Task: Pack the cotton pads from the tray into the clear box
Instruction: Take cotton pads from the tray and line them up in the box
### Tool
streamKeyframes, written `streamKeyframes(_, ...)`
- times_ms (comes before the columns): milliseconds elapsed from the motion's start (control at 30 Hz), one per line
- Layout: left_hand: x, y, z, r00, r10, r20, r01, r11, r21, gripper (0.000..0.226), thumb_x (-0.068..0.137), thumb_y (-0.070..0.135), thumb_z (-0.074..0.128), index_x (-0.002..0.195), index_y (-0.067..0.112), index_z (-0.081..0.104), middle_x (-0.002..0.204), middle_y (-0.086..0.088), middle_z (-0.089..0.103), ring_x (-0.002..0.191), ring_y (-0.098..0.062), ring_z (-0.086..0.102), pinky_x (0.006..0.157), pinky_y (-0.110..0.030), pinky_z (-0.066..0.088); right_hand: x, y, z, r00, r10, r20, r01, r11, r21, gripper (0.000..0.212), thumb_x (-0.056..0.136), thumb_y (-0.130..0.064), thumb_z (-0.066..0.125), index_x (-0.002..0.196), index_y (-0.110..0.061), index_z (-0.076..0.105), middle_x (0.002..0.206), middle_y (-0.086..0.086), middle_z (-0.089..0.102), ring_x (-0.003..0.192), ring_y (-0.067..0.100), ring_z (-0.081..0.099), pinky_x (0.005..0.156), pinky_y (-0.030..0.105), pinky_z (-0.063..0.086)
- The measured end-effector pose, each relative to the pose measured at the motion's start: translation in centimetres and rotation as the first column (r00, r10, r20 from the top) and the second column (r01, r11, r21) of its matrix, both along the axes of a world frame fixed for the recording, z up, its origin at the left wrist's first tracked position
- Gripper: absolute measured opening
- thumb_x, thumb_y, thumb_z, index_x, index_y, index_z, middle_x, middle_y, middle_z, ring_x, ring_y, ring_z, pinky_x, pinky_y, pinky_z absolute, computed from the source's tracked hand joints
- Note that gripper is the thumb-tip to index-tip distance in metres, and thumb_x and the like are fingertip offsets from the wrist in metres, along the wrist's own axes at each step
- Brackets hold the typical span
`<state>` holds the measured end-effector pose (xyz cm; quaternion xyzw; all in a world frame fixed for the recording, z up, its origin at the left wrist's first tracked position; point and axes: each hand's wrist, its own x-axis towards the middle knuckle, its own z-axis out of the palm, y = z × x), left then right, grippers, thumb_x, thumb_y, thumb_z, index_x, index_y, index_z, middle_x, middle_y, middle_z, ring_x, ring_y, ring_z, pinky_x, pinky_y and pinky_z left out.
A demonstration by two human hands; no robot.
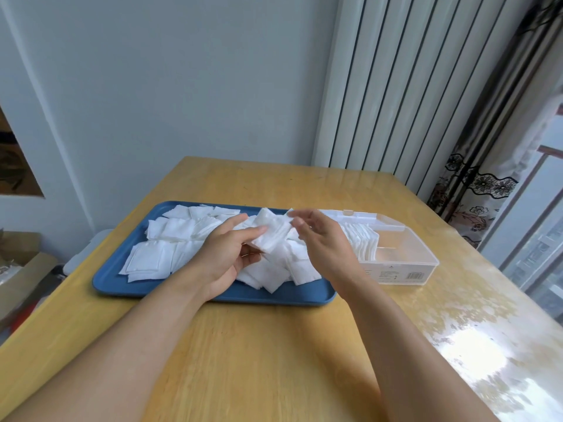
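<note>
A blue tray point(128, 284) lies on the wooden table, covered with several loose white square cotton pads point(146, 260). Above its middle, my left hand point(225, 257) grips a small stack of cotton pads point(271, 233) between thumb and fingers. My right hand point(323, 242) hovers just right of that stack, fingers apart, fingertips near its upper edge. The clear box point(405, 269) stands right of the tray with its lid open; a row of upright pads point(365, 242) fills its left part, partly hidden by my right hand.
The wooden table point(274, 360) reaches toward me with bare surface in front of the tray. A white radiator point(396, 86) and a patterned curtain point(475, 190) stand behind the box. Cardboard boxes point(21, 269) sit on the floor at left.
</note>
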<state>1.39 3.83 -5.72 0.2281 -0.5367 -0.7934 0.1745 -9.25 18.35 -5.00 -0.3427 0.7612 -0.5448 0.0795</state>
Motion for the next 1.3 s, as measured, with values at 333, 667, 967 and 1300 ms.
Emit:
streamKeyframes(333, 0.6, -0.7, 0.5, 0.977, -0.212, 0.011, 0.209, 0.970, 0.125, 0.006, 0.096, 0.016, 0.058, 0.093, 0.011, 0.059, 0.072, -0.003, 0.049, 0.053, -0.011, 0.038, 0.043, -0.019, 0.028, 0.0, 0.4, 0.1, 0.944, 0.139, -0.299, -0.169, 0.983, -0.075, 0.009, 0.094, -0.020, 0.071, 0.095, -0.026, 0.064, 0.125, -0.021, 0.066, 0.119, 0.004, 0.057, 0.093, 0.021, 0.046)
streamKeyframes(667, -0.1, 0.3, -0.2, 0.994, -0.110, -0.022, 0.111, 0.992, 0.066, 0.039, 0.093, 0.009, 0.068, 0.131, 0.012, 0.059, 0.087, -0.008, 0.073, 0.063, -0.016, 0.065, 0.056, -0.025, 0.052, -6.3, 6.4, 5.1, 0.937, -0.323, 0.135, 0.343, 0.925, -0.165, 0.022, 0.094, -0.008, 0.067, 0.113, -0.017, 0.058, 0.099, 0.003, 0.074, 0.084, 0.016, 0.074, 0.071, 0.029, 0.062)
streamKeyframes(967, -0.4, 0.7, -0.6, 0.995, -0.008, -0.098, 0.010, 1.000, 0.026, 0.034, 0.095, 0.007, 0.065, 0.129, 0.012, 0.060, 0.092, -0.008, 0.076, 0.074, -0.019, 0.073, 0.075, -0.032, 0.055, -10.0, 10.9, 2.3, 0.788, -0.532, -0.312, 0.616, 0.692, 0.375, 0.039, 0.086, -0.008, 0.058, 0.124, -0.018, 0.062, 0.113, 0.006, 0.067, 0.090, 0.019, 0.057, 0.054, 0.022, 0.038)
streamKeyframes(1300, -0.5, 0.4, -0.6, 0.994, 0.004, -0.113, 0.003, 0.998, 0.065, 0.029, 0.098, 0.006, 0.060, 0.126, 0.010, 0.061, 0.096, -0.011, 0.073, 0.078, -0.022, 0.072, 0.066, -0.027, 0.060, -10.4, 8.4, 1.0, 0.865, -0.472, -0.172, 0.499, 0.773, 0.392, 0.029, 0.099, -0.031, 0.059, 0.104, -0.003, 0.065, 0.089, 0.017, 0.074, 0.086, 0.035, 0.072, 0.083, 0.049, 0.060)
